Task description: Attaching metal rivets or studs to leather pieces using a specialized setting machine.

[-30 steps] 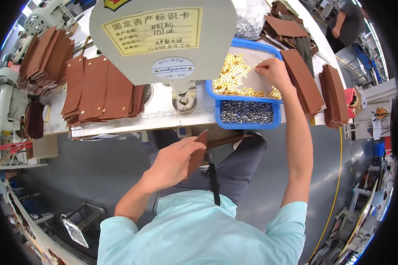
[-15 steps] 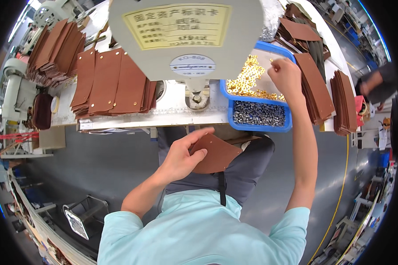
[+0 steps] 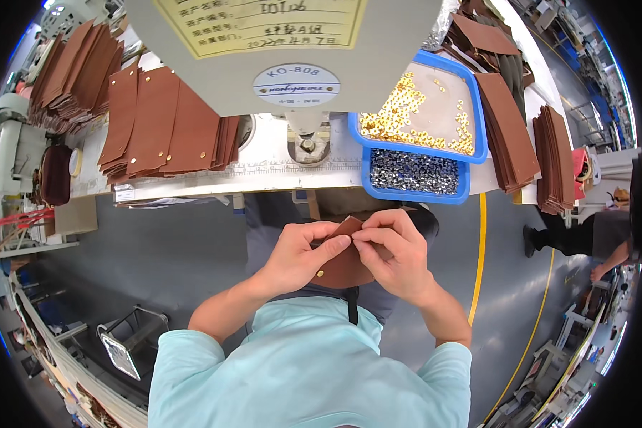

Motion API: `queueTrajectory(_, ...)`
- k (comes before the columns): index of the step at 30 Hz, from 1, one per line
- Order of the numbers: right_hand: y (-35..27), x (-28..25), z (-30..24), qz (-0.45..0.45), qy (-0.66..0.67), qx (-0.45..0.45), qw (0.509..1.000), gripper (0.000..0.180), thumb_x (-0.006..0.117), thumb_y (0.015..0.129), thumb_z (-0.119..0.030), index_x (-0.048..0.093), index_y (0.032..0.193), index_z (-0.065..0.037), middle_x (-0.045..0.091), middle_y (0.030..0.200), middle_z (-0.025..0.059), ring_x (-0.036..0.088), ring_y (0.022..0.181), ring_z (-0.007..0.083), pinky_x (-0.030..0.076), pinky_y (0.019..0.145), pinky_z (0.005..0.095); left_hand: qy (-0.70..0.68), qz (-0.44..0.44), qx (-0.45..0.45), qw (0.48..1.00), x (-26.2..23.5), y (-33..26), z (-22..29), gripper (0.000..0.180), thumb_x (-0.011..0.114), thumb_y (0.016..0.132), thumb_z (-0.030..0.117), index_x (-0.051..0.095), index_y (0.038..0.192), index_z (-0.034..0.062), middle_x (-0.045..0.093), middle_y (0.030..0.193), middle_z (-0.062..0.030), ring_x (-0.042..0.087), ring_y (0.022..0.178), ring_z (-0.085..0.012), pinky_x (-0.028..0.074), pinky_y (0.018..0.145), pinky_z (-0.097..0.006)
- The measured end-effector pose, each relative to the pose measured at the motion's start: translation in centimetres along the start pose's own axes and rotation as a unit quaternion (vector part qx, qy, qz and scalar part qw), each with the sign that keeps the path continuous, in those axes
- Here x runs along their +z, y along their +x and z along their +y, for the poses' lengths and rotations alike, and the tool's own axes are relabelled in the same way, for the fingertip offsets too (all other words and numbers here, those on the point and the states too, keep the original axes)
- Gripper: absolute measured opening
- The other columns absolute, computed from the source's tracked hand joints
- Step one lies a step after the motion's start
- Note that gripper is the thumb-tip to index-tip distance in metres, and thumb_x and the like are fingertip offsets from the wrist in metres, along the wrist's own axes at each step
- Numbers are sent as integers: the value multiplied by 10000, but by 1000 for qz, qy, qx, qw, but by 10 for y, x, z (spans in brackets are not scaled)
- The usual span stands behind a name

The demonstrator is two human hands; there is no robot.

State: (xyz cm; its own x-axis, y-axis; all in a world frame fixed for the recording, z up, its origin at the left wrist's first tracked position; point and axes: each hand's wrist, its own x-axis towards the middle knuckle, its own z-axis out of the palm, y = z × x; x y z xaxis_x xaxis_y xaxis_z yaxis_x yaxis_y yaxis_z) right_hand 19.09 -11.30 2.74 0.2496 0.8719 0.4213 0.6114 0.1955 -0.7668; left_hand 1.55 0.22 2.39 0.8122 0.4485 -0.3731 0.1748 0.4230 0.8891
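Pinching a small brown leather piece [image 3: 346,264] between them, both hands meet above the person's lap, just below the edge of the white worktable [image 3: 264,175]. The left hand [image 3: 296,257] grips the piece from the left side, thumb laid flat across its top, fingers curled beneath. The right hand [image 3: 396,253] comes from the right, its thumb and forefinger pressed together on the upper corner of the leather; whether a small part sits between those fingertips cannot be told. A gold stud [image 3: 321,273] shows on the lower left of the piece.

Above the hands stands a grey machine head [image 3: 378,71]. On its front sits an oval white label [image 3: 296,85] with blue print, and higher up a pale yellow rectangular card [image 3: 264,21] with dark writing, cut off by the picture's upper edge.

To the right of the machine lies a blue tray [image 3: 481,135] holding gold-coloured rivets [image 3: 392,121], and just below it a second blue tray [image 3: 466,189] filled with silver-coloured rivets [image 3: 414,172]. Stacks of brown leather panels [image 3: 164,121] fan out on the table to the left, and more brown stacks [image 3: 510,128] lie to the right of the trays.

A yellow line [image 3: 478,264] runs across the grey floor at the right.
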Motion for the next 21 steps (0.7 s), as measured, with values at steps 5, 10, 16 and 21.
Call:
queueTrajectory(5, 1, -4, -9, -11, 72, 117, 990, 189, 797, 819, 6, 732, 995, -19, 667, 1008, 90, 661, 743, 172, 548, 633, 285, 70, -6, 14, 997, 2, -5, 6, 243, 659, 1026, 161, 733, 1205, 14, 720, 921, 0, 601, 822, -35, 511, 692, -233)
queueTrajectory(10, 2, -7, -11, -63, 59, 164, 983, 152, 783, 850, -12, 736, 995, -13, 686, 950, 85, 675, 751, 151, 551, 633, 288, 158, -3, 33, 987, 1, -5, -1, 225, 695, 993, 170, 745, 1171, 43, 709, 790, -18, 628, 715, -73, 492, 609, -255)
queueTrajectory(16, 14, -23, 9, -145, 51, 38, 987, 142, 787, 823, -42, 749, 958, -14, 737, 953, 120, 718, 814, 292, 587, 718, 364, 443, 29, 317, 838, -8, 8, -10, 232, 780, 828, 125, 769, 1056, 82, 749, 840, -85, 701, 714, -255, 549, 608, -319)
queueTrajectory(21, 38, -72, 53, -45, -272, 174, 945, 164, 749, 844, -41, 761, 1006, -19, 716, 927, 159, 703, 786, 348, 573, 749, 419, 488, 99, 526, 689, -6, 13, -5, 184, 827, 757, 40, 747, 922, 53, 749, 813, -42, 719, 702, -183, 570, 620, -293)
